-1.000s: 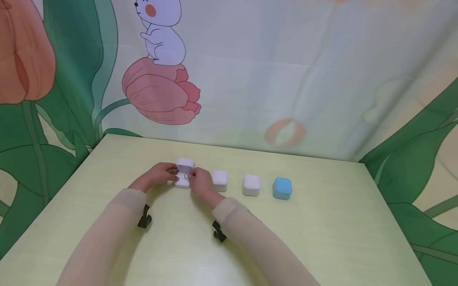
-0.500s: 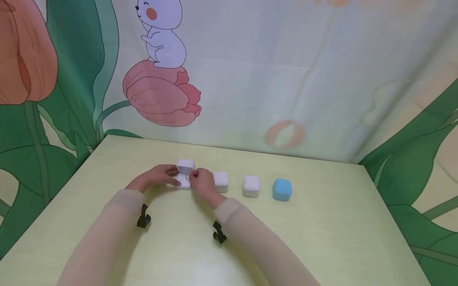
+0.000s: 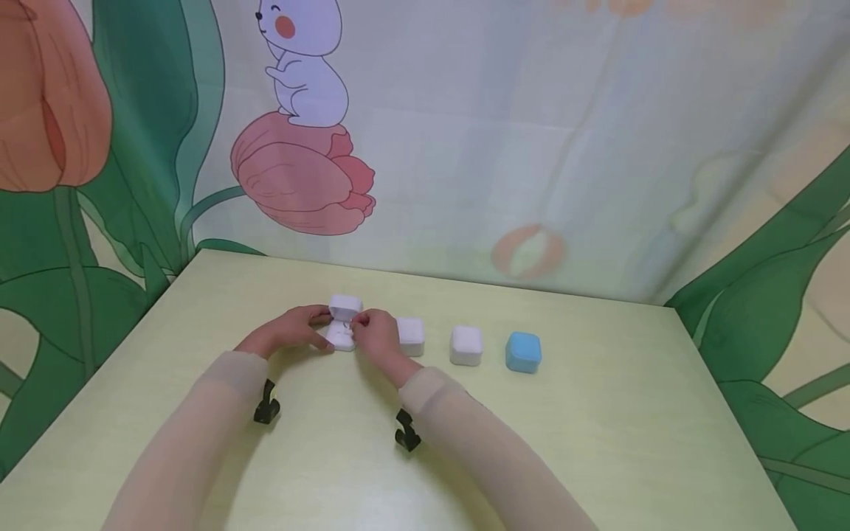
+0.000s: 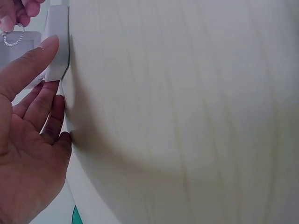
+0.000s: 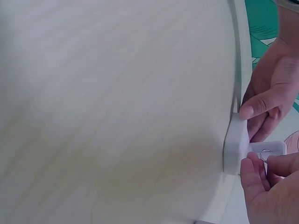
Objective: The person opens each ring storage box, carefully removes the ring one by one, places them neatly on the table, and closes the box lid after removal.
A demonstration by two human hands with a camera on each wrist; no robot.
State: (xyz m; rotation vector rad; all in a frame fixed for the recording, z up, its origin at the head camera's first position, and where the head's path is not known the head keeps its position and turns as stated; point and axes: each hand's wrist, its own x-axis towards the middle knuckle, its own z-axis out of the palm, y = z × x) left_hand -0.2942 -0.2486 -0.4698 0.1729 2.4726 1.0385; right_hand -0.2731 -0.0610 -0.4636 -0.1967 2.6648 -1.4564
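A small white ring box point(image 3: 341, 338) stands on the table with its lid point(image 3: 346, 307) raised. My left hand point(image 3: 289, 329) holds the box from its left side; in the left wrist view the thumb lies on the base's front and the fingers reach under its edge and behind. From the right, my right hand point(image 3: 376, 339) pinches a thin, sparkling ring point(image 4: 12, 45) between thumb and fingertips, over the box's opening. The right wrist view shows the ring point(image 5: 264, 157) partly covered by those fingers, in front of the lid's inside.
To the right stand two closed white boxes, the nearer one point(image 3: 411, 337) beside my right hand and another point(image 3: 466, 346) farther along. A blue box point(image 3: 523, 352) ends the row. Behind the pale table point(image 3: 617, 413) hangs a printed curtain point(image 3: 451, 147).
My left thumb has slid down toward the box's lower front edge. The right hand stays at the box with the ring in its fingertips, nearly still.
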